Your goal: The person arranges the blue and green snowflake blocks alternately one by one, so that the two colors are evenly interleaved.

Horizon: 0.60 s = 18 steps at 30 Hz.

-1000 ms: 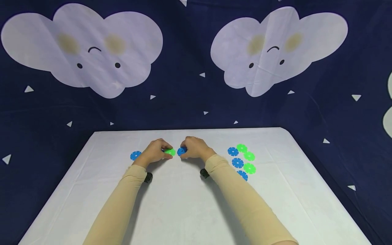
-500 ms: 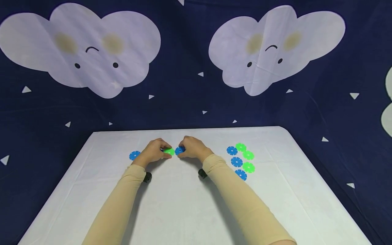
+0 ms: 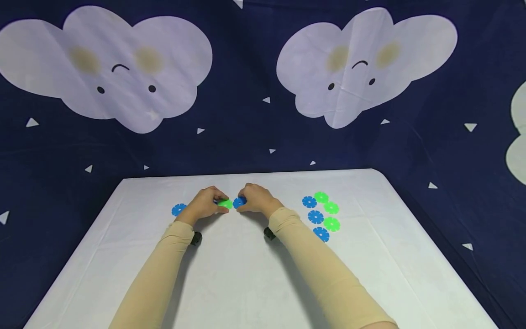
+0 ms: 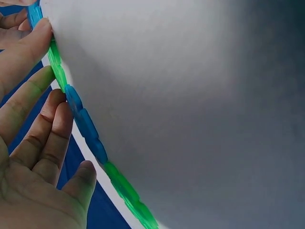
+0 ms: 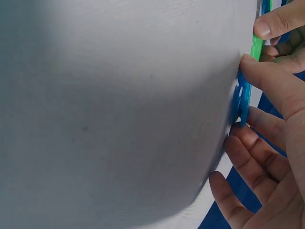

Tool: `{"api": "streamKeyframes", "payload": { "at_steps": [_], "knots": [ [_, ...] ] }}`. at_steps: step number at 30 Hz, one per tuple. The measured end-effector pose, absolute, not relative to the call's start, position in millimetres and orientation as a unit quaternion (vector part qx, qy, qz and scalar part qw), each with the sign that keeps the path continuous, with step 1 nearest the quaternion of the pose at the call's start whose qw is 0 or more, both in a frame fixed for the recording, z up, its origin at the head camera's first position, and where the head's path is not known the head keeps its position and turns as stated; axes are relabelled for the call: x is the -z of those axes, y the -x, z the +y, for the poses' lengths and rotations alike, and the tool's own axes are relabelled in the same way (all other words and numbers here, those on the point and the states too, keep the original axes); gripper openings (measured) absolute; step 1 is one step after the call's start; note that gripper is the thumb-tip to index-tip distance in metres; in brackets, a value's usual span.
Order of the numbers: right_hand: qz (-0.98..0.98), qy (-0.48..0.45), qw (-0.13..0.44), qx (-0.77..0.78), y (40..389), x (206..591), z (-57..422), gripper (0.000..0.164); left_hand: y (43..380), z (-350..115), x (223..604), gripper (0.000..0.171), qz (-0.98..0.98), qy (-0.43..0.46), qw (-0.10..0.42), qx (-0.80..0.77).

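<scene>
Near the far edge of the white table, my left hand [image 3: 205,204] pinches a green notched plastic disc [image 3: 225,204] by its edges. Facing it, my right hand [image 3: 256,198] holds a blue notched disc [image 3: 239,202] between thumb and fingers. The two discs meet edge to edge; how deep their slots overlap cannot be seen. In the left wrist view a blue disc [image 4: 86,124] and another green disc [image 4: 128,195] follow in a row behind the pinched green one. From the right wrist, the held blue disc [image 5: 244,98] shows on edge, partly covered by my thumb.
Right of my right hand lie loose flat discs, several blue [image 3: 315,217] and 3 green [image 3: 331,224]. Another blue disc [image 3: 178,209] shows beside my left wrist. A dark blue cloth with clouds [image 3: 230,151] hangs behind the white table [image 3: 234,274].
My right hand has moved slightly left, bringing the blue disc against the green one, and the gap between them has closed. My left hand keeps its hold. The head view has shifted a little.
</scene>
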State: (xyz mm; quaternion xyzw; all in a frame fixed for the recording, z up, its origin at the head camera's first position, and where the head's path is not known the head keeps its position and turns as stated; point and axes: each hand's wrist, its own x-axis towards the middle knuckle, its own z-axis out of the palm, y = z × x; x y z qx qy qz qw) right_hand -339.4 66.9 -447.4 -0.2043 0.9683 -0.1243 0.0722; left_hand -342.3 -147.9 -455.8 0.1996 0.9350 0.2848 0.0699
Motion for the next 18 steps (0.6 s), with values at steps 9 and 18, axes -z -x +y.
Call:
{"api": "streamKeyframes", "payload": {
  "at_steps": [9, 18],
  "knots": [
    [0.971, 0.193, 0.079, 0.12, 339.1, 447.4, 64.4, 0.056, 342.7, -148.1, 455.8, 0.041, 0.935, -0.202, 0.07, -0.283],
    [0.971, 0.188, 0.084, 0.12, 338.3, 445.9, 63.7, 0.055, 344.8, -148.0, 458.9, 0.04, 0.934, -0.196, 0.071, -0.289]
  ]
}}
